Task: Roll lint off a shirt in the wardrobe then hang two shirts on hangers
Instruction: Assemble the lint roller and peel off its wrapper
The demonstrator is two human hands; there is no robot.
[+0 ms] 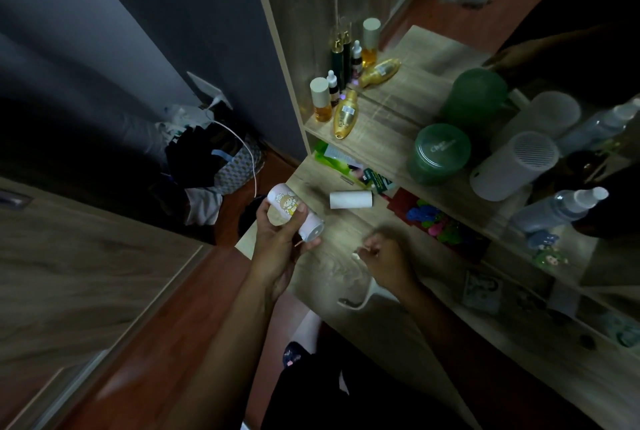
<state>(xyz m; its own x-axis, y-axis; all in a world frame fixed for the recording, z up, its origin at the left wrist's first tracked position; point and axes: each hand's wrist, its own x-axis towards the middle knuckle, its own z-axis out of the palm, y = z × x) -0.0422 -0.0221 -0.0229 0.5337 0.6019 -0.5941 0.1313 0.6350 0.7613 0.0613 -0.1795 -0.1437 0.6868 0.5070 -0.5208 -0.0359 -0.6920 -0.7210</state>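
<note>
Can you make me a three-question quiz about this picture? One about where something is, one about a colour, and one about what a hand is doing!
1. Where is the plain white roll?
A) lying on the wooden desk
B) on the floor
C) inside a drawer

2. What colour is the big round jar?
A) red
B) green
C) yellow

3. What is the left hand doing?
A) resting flat
B) gripping the pink tube
C) waving

Answers: 1 A, it lies on its side on the desk; 2 B, lid and body are green; 3 B, its fingers curl round the tube.
</note>
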